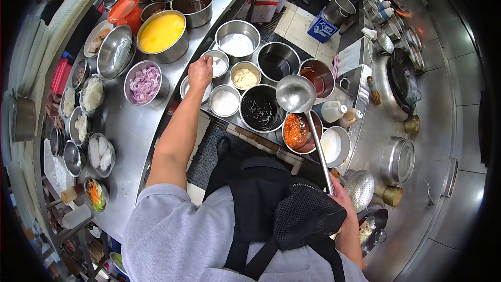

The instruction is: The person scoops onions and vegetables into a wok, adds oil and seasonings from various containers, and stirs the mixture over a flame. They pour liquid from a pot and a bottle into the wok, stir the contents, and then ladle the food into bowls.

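Note:
My right hand (342,201) is wrapped round the long handle of a steel ladle (296,94). The ladle's bowl hangs over the pots of seasonings. My left hand (200,72) reaches forward with its fingers pinched together at a small bowl of white powder (219,62); what they hold is too small to make out. Close by stand a bowl of pale minced paste (245,78), a bowl of white granules (225,102) and a pot of dark liquid (259,109). Beneath the ladle is a pot of orange-red chili paste (296,131).
On the steel counter at left are a pot of yellow liquid (162,31), sliced onions (145,83) and several small bowls. To the right lie a strainer (360,190), a wok with food (369,230) and a large dark wok (403,81). Squeeze bottles (332,110) stand beside the pots.

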`<state>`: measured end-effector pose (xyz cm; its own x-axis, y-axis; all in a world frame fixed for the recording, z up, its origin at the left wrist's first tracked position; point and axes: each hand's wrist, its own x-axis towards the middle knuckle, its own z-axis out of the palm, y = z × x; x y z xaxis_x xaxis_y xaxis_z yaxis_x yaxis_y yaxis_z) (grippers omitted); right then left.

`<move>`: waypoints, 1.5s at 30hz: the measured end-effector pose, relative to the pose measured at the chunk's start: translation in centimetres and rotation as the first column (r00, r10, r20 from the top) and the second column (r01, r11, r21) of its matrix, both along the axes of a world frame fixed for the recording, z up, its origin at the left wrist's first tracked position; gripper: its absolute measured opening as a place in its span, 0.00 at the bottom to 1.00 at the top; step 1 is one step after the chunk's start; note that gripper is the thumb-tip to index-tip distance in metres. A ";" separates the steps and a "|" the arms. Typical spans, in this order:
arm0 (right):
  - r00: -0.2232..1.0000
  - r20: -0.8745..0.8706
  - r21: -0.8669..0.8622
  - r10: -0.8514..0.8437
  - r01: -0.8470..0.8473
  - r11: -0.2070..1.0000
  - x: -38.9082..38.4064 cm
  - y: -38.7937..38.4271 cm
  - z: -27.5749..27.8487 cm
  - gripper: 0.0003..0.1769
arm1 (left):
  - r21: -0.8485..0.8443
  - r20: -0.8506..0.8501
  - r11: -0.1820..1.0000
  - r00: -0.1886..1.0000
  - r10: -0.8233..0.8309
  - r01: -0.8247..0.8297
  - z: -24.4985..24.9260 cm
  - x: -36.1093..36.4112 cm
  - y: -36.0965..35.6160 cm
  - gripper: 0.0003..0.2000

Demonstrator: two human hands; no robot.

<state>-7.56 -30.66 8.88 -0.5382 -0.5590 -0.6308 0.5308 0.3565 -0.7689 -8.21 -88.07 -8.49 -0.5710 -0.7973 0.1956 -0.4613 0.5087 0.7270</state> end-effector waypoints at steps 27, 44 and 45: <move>0.983 0.179 0.018 0.050 -0.054 0.998 -3.1 -5.4 6.1 0.49 | 0.516 -0.600 0.755 0.800 -0.019 0.405 12.8 1.9 3.2 0.15; 0.985 0.168 -0.057 -0.050 0.060 0.997 -2.3 -4.2 3.9 0.48 | 0.563 -0.155 0.826 0.978 0.141 -0.030 -2.8 -3.7 5.5 0.13; 0.984 0.161 -0.048 -0.074 0.082 0.995 -2.2 -4.0 3.9 0.48 | 0.603 -0.174 0.797 0.968 0.182 -0.042 -2.6 -3.5 5.3 0.12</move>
<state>-9.72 -34.69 12.74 -0.4765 -0.5549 -0.6819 0.6726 0.2694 -0.6892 -11.67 -82.77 -11.09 -0.4706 -0.8522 -0.2288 -0.2870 -0.0974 0.9530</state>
